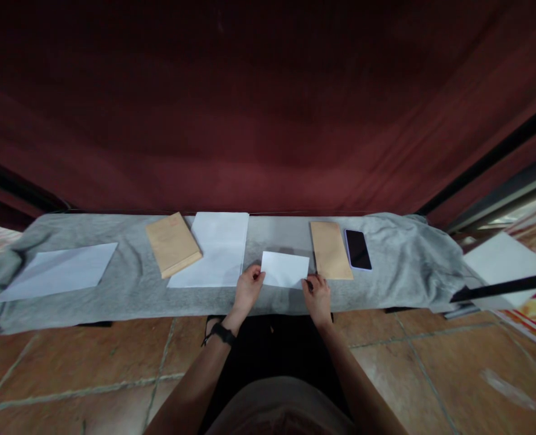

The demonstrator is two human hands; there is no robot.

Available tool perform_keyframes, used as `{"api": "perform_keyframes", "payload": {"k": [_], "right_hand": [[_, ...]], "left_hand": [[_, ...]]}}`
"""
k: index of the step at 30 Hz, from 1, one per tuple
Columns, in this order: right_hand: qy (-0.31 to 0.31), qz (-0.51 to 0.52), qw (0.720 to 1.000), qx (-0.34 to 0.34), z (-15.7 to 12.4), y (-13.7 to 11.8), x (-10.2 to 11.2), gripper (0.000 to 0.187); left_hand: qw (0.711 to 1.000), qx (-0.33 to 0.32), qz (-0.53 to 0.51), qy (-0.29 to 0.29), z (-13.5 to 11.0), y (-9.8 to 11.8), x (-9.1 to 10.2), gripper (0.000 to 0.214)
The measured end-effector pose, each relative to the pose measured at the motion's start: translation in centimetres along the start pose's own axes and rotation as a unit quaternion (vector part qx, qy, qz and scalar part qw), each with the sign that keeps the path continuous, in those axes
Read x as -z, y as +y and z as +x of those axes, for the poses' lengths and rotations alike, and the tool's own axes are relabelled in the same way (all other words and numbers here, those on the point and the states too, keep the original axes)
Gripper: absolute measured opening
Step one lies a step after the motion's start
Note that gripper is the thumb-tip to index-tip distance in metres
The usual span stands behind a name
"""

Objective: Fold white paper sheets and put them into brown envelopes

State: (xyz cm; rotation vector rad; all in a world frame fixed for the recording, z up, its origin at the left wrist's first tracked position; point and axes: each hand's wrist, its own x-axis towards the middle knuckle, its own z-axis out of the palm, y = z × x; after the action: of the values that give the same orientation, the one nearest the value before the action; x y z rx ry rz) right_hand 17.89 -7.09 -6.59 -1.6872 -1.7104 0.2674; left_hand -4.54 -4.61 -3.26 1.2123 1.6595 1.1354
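A small white rectangle of paper [285, 269], perhaps folded, is held level over the grey cloth in front of me. My left hand [249, 286] pinches its left edge between thumb and fingers. At the right edge, my right hand [318, 296] grips the lower corner with its fingers curled. Just beyond the right hand lies a flat brown envelope [332, 251], close to its fingertips. Left of the left hand, larger white sheets [222, 249] rest on the cloth, partly covered by a stack of brown envelopes [173, 244].
The grey cloth [132, 299] covers a long narrow bench. A phone [358, 249] lies right of the single envelope. Another white sheet [63, 270] is at the far left. A dark red curtain [258, 121] rises behind, and a black bar [507, 285] crosses at the right.
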Motion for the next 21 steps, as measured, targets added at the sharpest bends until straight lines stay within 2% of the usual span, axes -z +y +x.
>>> {"api": "perform_keyframes", "payload": {"k": [7, 14, 21], "right_hand": [[0.009, -0.048, 0.999, 0.008, -0.4, -0.5, -0.3, 0.022], [0.016, -0.066, 0.998, 0.005, -0.9, -0.7, -0.5, 0.018], [0.025, -0.079, 0.996, 0.013, -1.0, -1.1, -0.4, 0.024]], "left_hand": [[1.000, 0.018, -0.004, 0.022, -0.3, 1.1, -0.2, 0.017], [0.999, 0.020, -0.007, 0.046, -0.8, 1.9, -0.5, 0.044], [0.999, 0.012, 0.018, 0.040, -1.2, 1.8, -0.7, 0.048]]}}
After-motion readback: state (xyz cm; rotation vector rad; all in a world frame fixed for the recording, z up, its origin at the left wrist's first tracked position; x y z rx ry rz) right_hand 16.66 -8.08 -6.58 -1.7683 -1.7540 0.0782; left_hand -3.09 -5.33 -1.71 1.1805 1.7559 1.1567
